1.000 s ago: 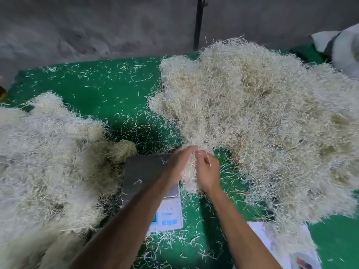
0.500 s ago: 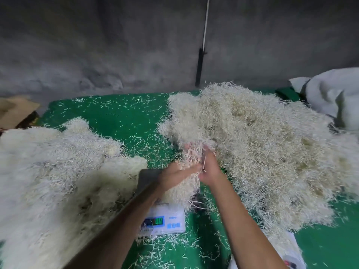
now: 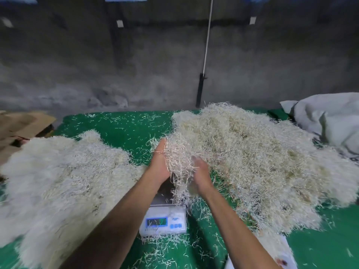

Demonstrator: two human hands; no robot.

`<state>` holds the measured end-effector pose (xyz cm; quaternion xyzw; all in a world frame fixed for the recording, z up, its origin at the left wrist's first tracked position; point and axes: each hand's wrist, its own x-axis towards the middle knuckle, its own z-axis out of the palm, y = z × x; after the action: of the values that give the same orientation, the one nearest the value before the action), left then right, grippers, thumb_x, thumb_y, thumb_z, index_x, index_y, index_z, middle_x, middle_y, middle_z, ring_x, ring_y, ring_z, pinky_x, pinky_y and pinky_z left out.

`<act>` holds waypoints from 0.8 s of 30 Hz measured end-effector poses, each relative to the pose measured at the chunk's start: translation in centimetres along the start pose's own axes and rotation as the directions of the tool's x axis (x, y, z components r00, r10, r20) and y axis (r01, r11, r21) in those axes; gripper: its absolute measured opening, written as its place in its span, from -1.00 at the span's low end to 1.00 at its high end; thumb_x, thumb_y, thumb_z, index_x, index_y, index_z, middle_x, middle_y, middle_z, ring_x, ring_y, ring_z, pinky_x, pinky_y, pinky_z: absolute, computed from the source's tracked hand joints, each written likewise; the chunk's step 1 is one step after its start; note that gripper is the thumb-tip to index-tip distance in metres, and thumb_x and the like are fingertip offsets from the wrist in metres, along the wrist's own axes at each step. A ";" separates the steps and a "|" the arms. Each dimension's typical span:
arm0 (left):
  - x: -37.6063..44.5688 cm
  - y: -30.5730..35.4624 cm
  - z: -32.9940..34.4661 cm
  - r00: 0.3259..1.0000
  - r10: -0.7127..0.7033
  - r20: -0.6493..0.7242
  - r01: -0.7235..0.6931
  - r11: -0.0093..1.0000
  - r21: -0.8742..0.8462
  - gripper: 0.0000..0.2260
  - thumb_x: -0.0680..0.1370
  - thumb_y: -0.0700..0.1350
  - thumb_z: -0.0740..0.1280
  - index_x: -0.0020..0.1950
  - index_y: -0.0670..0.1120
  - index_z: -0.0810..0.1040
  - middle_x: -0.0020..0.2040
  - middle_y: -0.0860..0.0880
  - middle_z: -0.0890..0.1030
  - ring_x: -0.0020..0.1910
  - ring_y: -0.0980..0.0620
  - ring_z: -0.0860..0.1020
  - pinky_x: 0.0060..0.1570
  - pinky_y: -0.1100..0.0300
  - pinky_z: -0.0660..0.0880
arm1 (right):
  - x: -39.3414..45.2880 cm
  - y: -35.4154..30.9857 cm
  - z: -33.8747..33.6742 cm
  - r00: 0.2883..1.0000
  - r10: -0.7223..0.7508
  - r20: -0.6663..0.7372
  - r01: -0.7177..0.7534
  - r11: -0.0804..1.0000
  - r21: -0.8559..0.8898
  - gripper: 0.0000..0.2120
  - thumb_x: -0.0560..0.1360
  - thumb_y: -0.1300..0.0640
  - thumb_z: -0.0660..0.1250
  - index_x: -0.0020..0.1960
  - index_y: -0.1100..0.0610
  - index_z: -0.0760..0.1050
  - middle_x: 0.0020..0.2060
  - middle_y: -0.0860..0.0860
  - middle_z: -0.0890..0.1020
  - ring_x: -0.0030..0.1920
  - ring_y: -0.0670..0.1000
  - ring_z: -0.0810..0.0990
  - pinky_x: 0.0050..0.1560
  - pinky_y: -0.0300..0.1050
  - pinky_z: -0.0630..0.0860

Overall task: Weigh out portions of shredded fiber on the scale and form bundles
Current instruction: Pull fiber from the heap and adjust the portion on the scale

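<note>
Green gap (image 3: 124, 131) between fiber heaps (image 3: 58, 171)

Pale shredded fiber clump (image 3: 180, 164) raised above white digital scale (image 3: 165, 220), large fiber pile (image 3: 252, 158) just right

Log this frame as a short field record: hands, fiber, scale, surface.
left hand: open, cupping the clump's left side
right hand: open, pressing the clump's right side
clump of shredded fiber: held between both hands above the scale
digital scale: display lit, digits unreadable
right fiber pile: large, loose
left fiber pile: large, paler
green table cover: strewn with stray shreds
</note>
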<state>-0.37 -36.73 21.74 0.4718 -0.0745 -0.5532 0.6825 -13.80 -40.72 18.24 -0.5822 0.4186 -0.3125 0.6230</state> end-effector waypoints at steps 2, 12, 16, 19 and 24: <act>-0.1 0.4 0.8 0.993 0.050 -0.103 -0.053 0.998 -0.029 -0.30 0.36 0.27 0.52 0.36 -0.12 0.52 0.29 -0.24 0.61 0.23 -0.29 0.60 0.18 -0.18 0.57 | -1.9 -0.3 1.7 0.991 -0.010 0.134 0.032 0.987 -0.158 -0.59 0.73 -0.11 -0.04 0.47 0.02 0.34 0.40 0.05 0.45 0.34 -0.10 0.48 0.37 -0.20 0.45; -1.3 4.8 -2.5 0.931 0.210 -0.298 -0.221 0.975 -0.003 -0.17 0.46 0.37 0.35 0.63 0.09 0.16 0.63 -0.06 0.17 0.59 -0.15 0.15 0.49 -0.30 0.11 | -1.9 1.7 2.5 0.935 0.098 0.340 0.051 0.913 -0.405 -0.28 0.50 -0.25 0.43 0.46 0.18 0.37 -0.09 0.12 0.61 -0.38 -0.18 0.49 -0.08 -0.10 0.64; -1.8 3.9 -4.5 0.966 0.117 -0.229 -0.130 0.990 -0.044 -0.29 0.44 0.30 0.45 0.50 0.02 0.39 0.32 -0.05 0.49 0.34 -0.10 0.42 0.42 -0.30 0.30 | 0.2 1.4 3.1 0.990 0.032 0.134 0.027 0.907 -0.419 -0.69 0.64 0.18 0.34 0.26 0.39 0.48 -0.07 0.24 0.64 -0.36 -0.08 0.53 -0.21 0.07 0.64; -2.7 0.8 -7.0 0.987 0.048 -0.151 -0.058 0.996 -0.065 -0.59 0.60 0.01 0.37 0.44 -0.04 0.49 0.34 -0.22 0.57 0.21 -0.21 0.60 0.23 -0.20 0.55 | 0.8 -0.9 3.9 0.996 0.024 0.086 -0.018 0.997 -0.070 -0.68 0.65 0.17 0.31 0.34 0.33 0.45 -0.27 0.14 0.63 -0.52 -0.14 0.40 -0.43 -0.24 0.44; -3.9 -2.6 -9.4 0.909 -0.029 -0.416 -0.052 0.982 -0.181 -0.48 0.71 0.10 0.11 0.61 -0.13 0.22 0.58 -0.17 0.29 -0.22 0.06 0.38 -0.72 0.20 0.41 | 0.4 -1.9 3.7 0.916 0.133 0.379 -0.335 0.772 0.540 -0.87 0.52 0.15 0.29 0.02 0.18 0.44 -0.30 0.02 0.54 -0.39 -0.07 0.46 -0.41 -0.26 0.47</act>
<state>2.20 -28.09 16.41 0.5122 0.1227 -0.4401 0.7273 -10.18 -39.63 19.97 -0.3425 0.2632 -0.2481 0.8671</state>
